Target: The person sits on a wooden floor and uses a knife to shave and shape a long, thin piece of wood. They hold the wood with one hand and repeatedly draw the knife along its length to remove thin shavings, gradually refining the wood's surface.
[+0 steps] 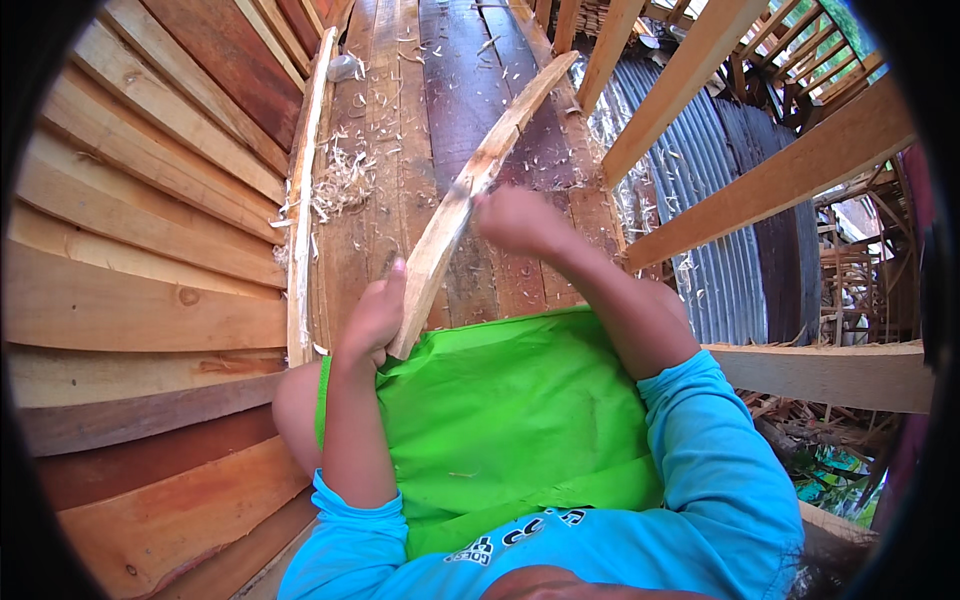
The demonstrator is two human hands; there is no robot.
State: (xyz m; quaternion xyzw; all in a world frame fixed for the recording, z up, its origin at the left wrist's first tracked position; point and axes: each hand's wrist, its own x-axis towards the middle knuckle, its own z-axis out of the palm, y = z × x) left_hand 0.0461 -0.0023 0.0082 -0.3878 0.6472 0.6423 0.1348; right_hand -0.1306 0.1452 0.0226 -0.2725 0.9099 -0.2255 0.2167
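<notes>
- Nearest me, a seated worker in a blue shirt (720, 440); chest carries dark, white-edged lettering (515, 537), the only writing I can make out, partly lost in folds. No brand mark clear elsewhere.
- Green cloth (520, 420) covers the lap, just short of the work.
- L. hand (375, 318) clasps the near end of a long, pale wood strip (440, 235), thumb up along its L. side. The strip slants from lap edge to far R., approx. over mid-floor.
- R. hand (520, 220), a bit farther out, is curled into a fist by the strip's R. edge, blurred; can't tell what tool, if any, it grips.
- Step in hand: prob. shaving the strip down, judging by curls all about. Another stroke would call for a firm L. hold and the R. fist kept in line w/ the grain.
- Beyond, a heap of shavings (345, 182) at L. on the plank floor (455, 110).
- Far R., past slanting timbers (690, 85): corrugated metal sheets (725, 230).
</notes>
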